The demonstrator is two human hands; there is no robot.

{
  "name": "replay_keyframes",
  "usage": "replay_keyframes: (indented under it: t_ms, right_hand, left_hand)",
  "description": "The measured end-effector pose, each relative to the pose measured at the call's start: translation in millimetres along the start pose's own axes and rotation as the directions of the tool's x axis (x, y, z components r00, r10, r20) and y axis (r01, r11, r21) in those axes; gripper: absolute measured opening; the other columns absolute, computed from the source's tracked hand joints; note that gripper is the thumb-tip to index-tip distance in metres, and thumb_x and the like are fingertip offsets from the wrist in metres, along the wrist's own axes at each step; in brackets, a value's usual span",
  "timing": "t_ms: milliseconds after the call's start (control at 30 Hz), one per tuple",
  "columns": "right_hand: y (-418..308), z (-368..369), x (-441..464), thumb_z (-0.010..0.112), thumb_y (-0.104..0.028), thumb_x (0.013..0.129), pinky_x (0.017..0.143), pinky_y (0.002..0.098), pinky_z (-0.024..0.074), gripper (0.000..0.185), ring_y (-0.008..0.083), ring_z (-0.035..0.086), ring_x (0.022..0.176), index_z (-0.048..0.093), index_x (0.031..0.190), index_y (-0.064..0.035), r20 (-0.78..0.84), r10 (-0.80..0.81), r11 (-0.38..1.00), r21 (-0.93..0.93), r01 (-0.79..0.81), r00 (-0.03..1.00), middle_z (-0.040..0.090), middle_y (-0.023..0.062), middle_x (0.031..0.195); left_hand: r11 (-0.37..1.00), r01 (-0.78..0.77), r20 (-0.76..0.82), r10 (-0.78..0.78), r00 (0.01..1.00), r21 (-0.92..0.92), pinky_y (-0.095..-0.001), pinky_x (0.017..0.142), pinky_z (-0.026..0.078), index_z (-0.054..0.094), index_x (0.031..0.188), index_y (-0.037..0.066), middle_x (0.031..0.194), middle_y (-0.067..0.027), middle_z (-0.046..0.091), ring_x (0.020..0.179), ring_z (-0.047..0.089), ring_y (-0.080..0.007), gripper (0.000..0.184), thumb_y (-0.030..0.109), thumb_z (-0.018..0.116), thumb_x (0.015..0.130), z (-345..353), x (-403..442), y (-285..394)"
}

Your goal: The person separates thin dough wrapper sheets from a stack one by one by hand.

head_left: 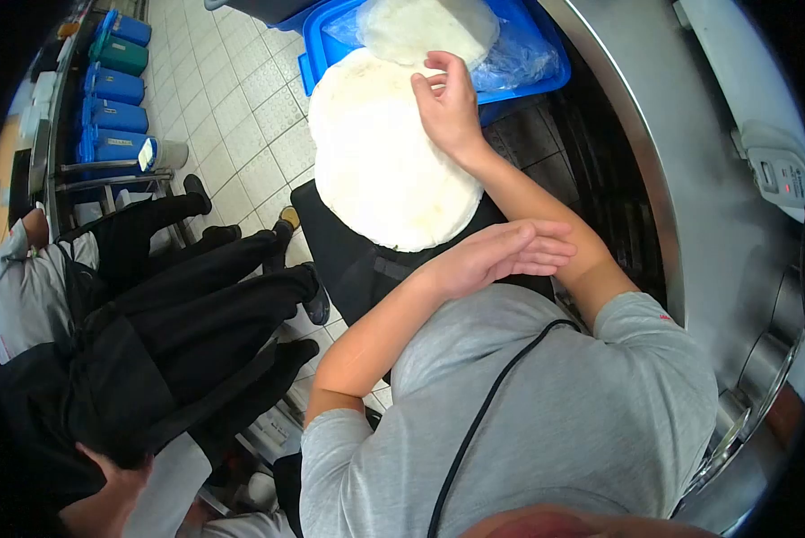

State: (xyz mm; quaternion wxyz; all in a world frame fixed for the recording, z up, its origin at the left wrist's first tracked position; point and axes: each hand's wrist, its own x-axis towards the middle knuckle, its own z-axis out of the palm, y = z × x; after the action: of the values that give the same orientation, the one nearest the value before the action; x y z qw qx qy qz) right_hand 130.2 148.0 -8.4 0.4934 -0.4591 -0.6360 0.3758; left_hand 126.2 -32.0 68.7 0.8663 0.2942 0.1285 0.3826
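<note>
Large pale round flatbreads (384, 152), apparently a stack, lie in front of my body above the dark cloth of my apron. Beyond them, a smaller-looking pale flatbread (425, 29) rests over a blue tub (564, 76) with clear plastic (519, 63) in it. My right hand (449, 106) is over the far right edge of the large flatbreads, its fingers loosely bent and apart, with nothing visible between them. Whether it touches the flatbread I cannot tell. My left hand (505, 255) is stretched flat beside my right forearm, holding nothing.
A steel counter edge (635, 134) runs along my right, with a device with a small display (782, 179) beyond it. On the left, several people in black trousers (196, 296) stand close by. Several blue-lidded bins (115, 85) line the far left above the tiled floor (241, 99).
</note>
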Motion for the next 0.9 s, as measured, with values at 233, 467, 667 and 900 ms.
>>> replay_keyframes:
  t_ms: [233, 467, 667, 900]
  right_hand:
    - [3, 2, 3, 0.072, -0.016, 0.104, 0.084, 0.0374, 0.0602, 0.032, 0.0237, 0.073, 0.096, 0.066, 0.132, -0.0007, 0.071, -0.071, 0.997, -0.026, 0.073, 0.995, 0.072, 0.0157, 0.126]
    - [17, -12, -3, 0.078, -0.023, 0.099, 0.102, 0.047, 0.0542, 0.029, 0.0382, 0.066, 0.115, 0.076, 0.121, -0.0043, 0.447, -0.17, 0.855, -0.376, 0.357, 0.878, 0.073, 0.0176, 0.117]
    - [16, -12, 2, 0.083, -0.025, 0.095, 0.104, 0.0477, 0.0536, 0.031, 0.0382, 0.065, 0.115, 0.078, 0.12, -0.006, 0.458, -0.168, 0.866, -0.354, 0.352, 0.873, 0.072, 0.0162, 0.111]
    - [8, -13, 3, 0.085, -0.022, 0.093, 0.099, 0.0473, 0.0534, 0.025, 0.0346, 0.066, 0.109, 0.08, 0.115, -0.0104, 0.455, -0.242, 0.819, -0.377, 0.432, 0.857, 0.072, 0.0116, 0.106]
  left_hand:
    - [0.985, -0.019, -0.23, 0.058, 0.972, 0.169, -0.0445, 0.133, 0.034, 0.033, 0.174, -0.001, 0.174, -0.022, 0.046, 0.163, 0.042, -0.0323, 0.074, 0.051, 0.039, 0.122, 6, -18, 2]
    - [0.726, 0.234, -0.579, 0.268, 0.77, 0.647, -0.0354, 0.114, 0.048, 0.061, 0.154, 0.001, 0.14, -0.011, 0.07, 0.13, 0.064, -0.0196, 0.045, 0.029, 0.057, 0.119, -18, -51, 34]
    - [0.561, 0.307, -0.621, 0.541, 0.567, 0.769, -0.0395, 0.109, 0.054, 0.07, 0.138, -0.002, 0.128, -0.016, 0.077, 0.121, 0.071, -0.0251, 0.036, 0.023, 0.067, 0.113, -43, -68, 44]
    - [0.318, 0.467, -0.545, 0.664, 0.511, 0.825, -0.0417, 0.101, 0.058, 0.074, 0.13, -0.002, 0.125, -0.0215, 0.078, 0.116, 0.075, -0.0344, 0.032, 0.023, 0.071, 0.11, -45, -66, 54]
